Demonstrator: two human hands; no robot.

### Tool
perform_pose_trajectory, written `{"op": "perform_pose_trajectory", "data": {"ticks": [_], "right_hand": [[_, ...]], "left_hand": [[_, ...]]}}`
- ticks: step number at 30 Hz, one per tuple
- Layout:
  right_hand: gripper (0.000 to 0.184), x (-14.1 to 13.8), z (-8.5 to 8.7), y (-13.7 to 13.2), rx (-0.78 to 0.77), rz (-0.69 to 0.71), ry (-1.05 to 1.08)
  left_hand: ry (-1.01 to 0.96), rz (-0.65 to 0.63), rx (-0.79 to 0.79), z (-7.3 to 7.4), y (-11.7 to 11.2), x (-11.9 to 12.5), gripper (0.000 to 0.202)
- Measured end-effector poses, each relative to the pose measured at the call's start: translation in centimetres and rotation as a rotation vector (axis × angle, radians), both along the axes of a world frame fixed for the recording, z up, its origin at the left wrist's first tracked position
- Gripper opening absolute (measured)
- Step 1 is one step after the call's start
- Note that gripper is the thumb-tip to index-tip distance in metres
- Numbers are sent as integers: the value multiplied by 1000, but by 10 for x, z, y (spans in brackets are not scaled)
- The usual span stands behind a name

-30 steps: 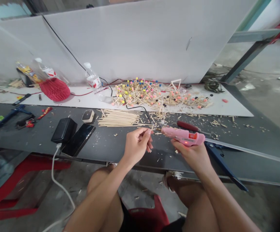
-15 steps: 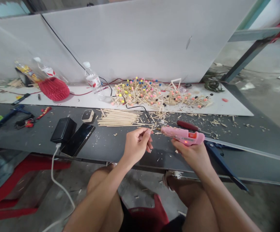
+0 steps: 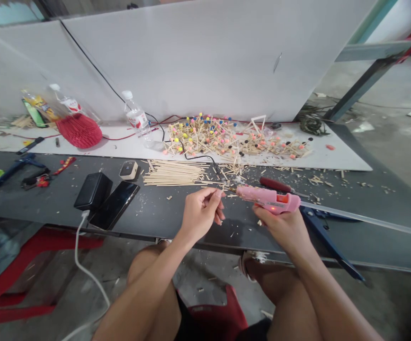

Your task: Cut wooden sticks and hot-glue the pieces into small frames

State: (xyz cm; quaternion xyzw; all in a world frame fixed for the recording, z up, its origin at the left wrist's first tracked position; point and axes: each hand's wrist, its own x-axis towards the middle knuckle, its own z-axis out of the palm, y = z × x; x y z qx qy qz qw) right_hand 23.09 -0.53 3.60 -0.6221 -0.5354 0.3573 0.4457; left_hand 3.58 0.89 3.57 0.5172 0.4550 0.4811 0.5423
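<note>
My right hand is wrapped round the handle of a pink hot glue gun, whose small light glows orange. A long clear glue stick runs out of its back. The nozzle points left, close to the fingertips of my left hand. Those fingers are pinched together at the nozzle tip; what they hold is too small to make out. Just behind the left hand lies a pile of thin wooden sticks.
Wooden stick pieces with coloured balls are heaped on the white board. A red-handled tool and a blue tool lie near the gun. Leftward are a phone, a black power bank and a bottle.
Both hands stay almost still, with the nozzle held at the left fingertips. At the far left back, a dark screen-like object has turned bright green.
</note>
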Motion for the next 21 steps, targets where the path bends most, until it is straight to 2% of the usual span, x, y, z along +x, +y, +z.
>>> {"op": "perform_pose_trajectory", "data": {"ticks": [15, 21], "right_hand": [[8, -2, 2, -2, -6, 0, 18], [22, 4, -4, -1, -65, -43, 39]], "left_hand": [[-93, -51, -39, -1, 2, -2, 33], [-101, -46, -67, -3, 2, -1, 34]]}}
